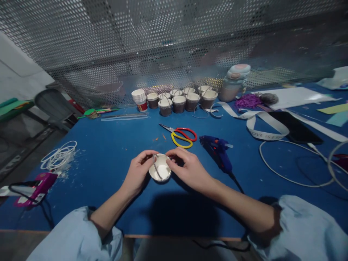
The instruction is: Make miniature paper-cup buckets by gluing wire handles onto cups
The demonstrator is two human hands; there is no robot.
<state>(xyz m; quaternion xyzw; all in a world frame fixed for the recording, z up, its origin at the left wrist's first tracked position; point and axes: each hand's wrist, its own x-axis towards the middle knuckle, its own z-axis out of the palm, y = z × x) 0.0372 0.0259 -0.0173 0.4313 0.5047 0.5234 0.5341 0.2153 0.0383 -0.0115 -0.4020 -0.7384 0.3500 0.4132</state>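
A small paper cup [163, 172], white inside with a thin dark cord-like handle across its mouth, stands between my hands near the front of the blue table. My left hand [139, 169] grips its left rim, thumb and fingers closed by one end of the handle. On the opposite side my right hand [187, 165] pinches the rim with the thumb at the inner edge. The cup's outer wall is mostly hidden. Beyond the hands lie scissors [181, 135] with one red and one yellow handle. A blue glue gun [219, 152] rests to the right.
Several brown handled cups [178, 104] line the back beside stacked paper cups [139, 100]. A bottle [234, 83], purple shreds [248, 102], white ribbon [268, 136] and a phone [295, 127] sit right. White cord [58, 155] and a magenta device [36, 189] lie left.
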